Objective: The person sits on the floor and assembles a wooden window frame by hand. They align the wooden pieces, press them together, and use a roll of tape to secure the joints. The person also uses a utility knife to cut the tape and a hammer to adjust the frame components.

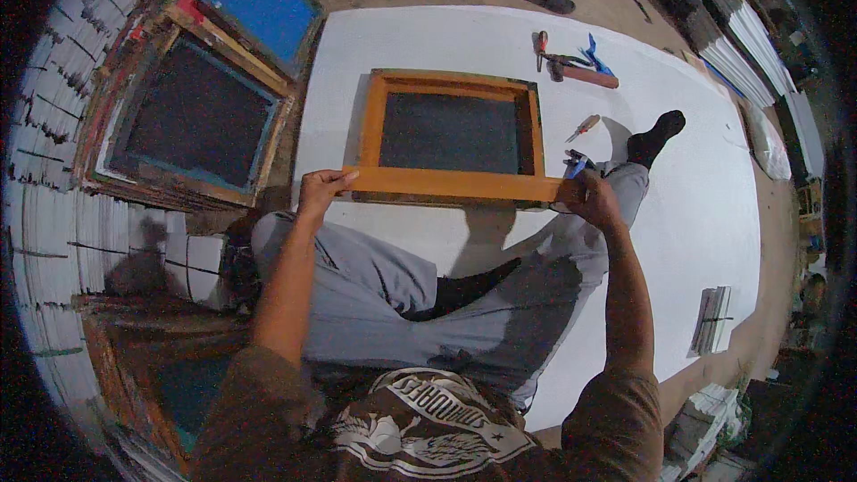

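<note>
A rectangular frame with a dark mesh panel lies on a white board in front of me. Its sides look orange-brown. Stretched along its near side is a strip of brown tape. My left hand pinches the strip's left end between thumb and fingers. At the right end, my right hand is closed on the tape, its fingers partly hidden. Just beyond that hand is a small blue and black tool; whether the hand touches it I cannot tell.
A screwdriver lies beyond my right hand. Farther off are pliers, a red-handled tool and a brown block. More framed screens lean at the left. A small white stack sits at the right.
</note>
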The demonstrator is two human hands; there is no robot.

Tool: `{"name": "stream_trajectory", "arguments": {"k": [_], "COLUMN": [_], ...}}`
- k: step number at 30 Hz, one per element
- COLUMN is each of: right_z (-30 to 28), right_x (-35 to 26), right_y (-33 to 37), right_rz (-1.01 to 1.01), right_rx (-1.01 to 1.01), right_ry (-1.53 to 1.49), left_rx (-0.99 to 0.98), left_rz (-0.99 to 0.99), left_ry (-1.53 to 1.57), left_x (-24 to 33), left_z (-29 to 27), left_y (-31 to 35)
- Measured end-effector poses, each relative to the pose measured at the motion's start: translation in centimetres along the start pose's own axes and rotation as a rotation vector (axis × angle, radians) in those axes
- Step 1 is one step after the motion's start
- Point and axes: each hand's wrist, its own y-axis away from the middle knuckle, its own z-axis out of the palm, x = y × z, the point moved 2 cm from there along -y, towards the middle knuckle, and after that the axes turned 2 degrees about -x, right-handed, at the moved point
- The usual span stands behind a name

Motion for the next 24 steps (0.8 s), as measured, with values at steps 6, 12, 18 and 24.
{"name": "stream_trajectory", "arguments": {"k": [6,12,18,24], "right_z": [0.7,-0.8,-0.8,1.2], "right_x": [1.8,0.1,0.7,3.2], "right_y": [0.1,-0.3,0.4,0.1], "right_rz": [0.051,-0.027,-0.161,-0.167], "right_rx": [0.058,-0.057,-0.148,-0.002], "right_ry": [-0.792,-0.62,0.118,0.181], "left_rx": [-0.02,0.001,-0.003,0.001], "left_rz": [0.02,0.048,-0.006,-0.086], "left_ry": [-0.021,-0.049,-0.103,-0.174], "left_x": [0.0,-0.4,-1.5,-5.2], "left_z": [0.2,-0.3,0.5,1.9], "left_y": [-1.3,-1.8,-1.6,-2.7]}}
